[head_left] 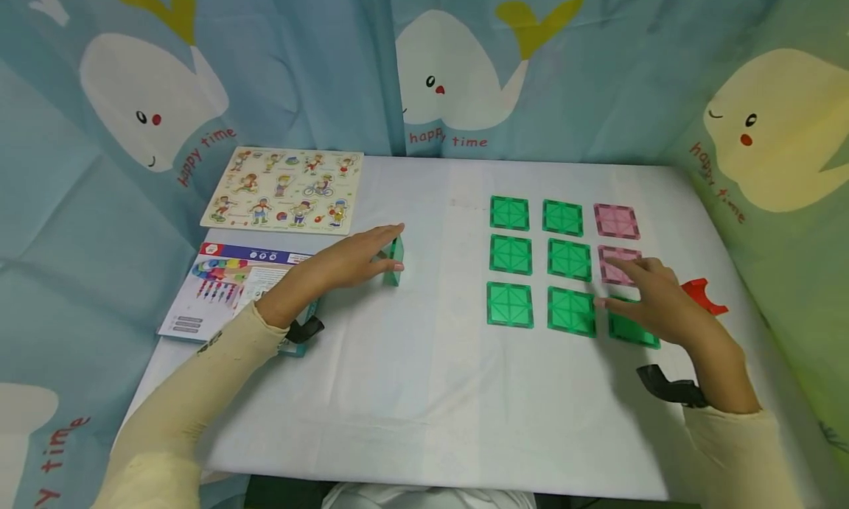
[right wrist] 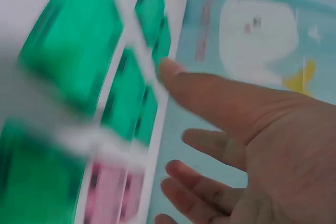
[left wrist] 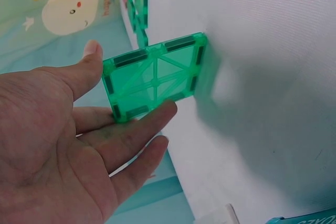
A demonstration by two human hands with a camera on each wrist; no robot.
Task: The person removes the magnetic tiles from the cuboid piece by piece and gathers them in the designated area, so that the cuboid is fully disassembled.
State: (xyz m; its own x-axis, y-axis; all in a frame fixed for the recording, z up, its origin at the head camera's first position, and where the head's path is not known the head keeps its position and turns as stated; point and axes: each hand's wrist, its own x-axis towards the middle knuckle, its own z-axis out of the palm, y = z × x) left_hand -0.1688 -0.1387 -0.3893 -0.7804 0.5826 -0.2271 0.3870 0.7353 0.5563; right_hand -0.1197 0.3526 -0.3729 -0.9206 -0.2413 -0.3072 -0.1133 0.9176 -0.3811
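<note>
My left hand point(head_left: 354, 260) pinches a translucent green square magnetic tile point(left wrist: 155, 81) between thumb and fingers. The tile stands on edge, its far side close to the white tablecloth. My right hand point(head_left: 653, 303) hovers over the right side of a grid of flat square tiles, with relaxed fingers and nothing held, as the right wrist view also shows. Below it lie a pink tile point(head_left: 615, 266) and a green tile point(head_left: 633, 334), both partly covered by the hand. Another pink tile point(head_left: 617, 222) lies at the far right corner; the other tiles in the grid are green point(head_left: 511, 255).
A red notched piece point(head_left: 704, 297) lies just right of my right hand. At the left, a picture puzzle board point(head_left: 285, 192) sits behind a printed box point(head_left: 205, 292), which my left forearm partly covers. Whale-print curtains point(head_left: 318, 67) enclose the table's far side and both flanks.
</note>
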